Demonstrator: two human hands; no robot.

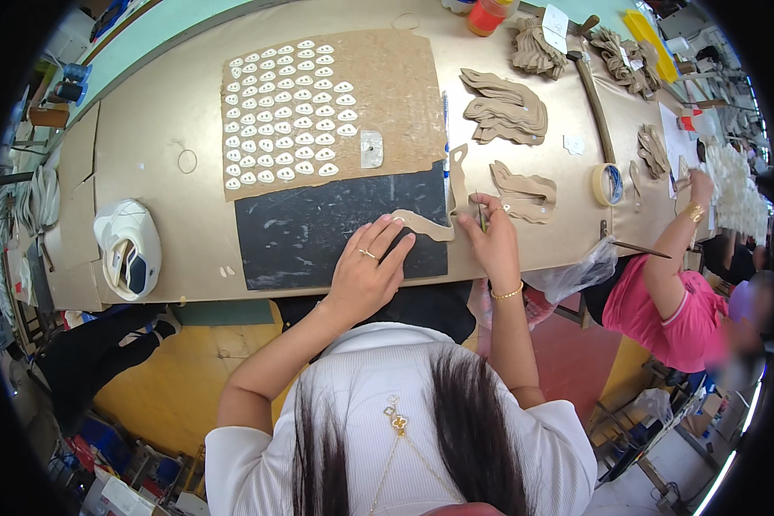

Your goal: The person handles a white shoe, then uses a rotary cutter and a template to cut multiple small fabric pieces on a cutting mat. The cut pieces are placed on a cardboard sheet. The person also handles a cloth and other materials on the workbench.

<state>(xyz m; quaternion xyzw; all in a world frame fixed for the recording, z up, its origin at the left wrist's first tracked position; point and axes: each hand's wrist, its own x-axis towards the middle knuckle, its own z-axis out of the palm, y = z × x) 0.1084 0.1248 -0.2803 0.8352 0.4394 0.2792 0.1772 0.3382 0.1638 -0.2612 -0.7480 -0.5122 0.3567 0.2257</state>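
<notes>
A tan, curved strip of material (430, 227) lies partly on the black mat (318, 236), its far end bending up past the mat's right edge. My left hand (370, 271) rests on the mat with fingers stretched out, the fingertips touching the strip's left end. Between the thumb and fingers of my right hand (496, 247) is a slim pointed tool (482, 215) that looks like tweezers, held just right of the strip. Rows of small white oval pieces with dark holes (282, 113) cover the left part of a brown sheet (396, 86) beyond the mat.
Stacked tan strips (507, 112) and a smaller pile (526, 191) lie to the right. Farther over are a hammer (593, 107) and a tape roll (608, 184). A white shoe-shaped object (129, 249) stands left. A co-worker in pink (662, 305) reaches onto the table at right.
</notes>
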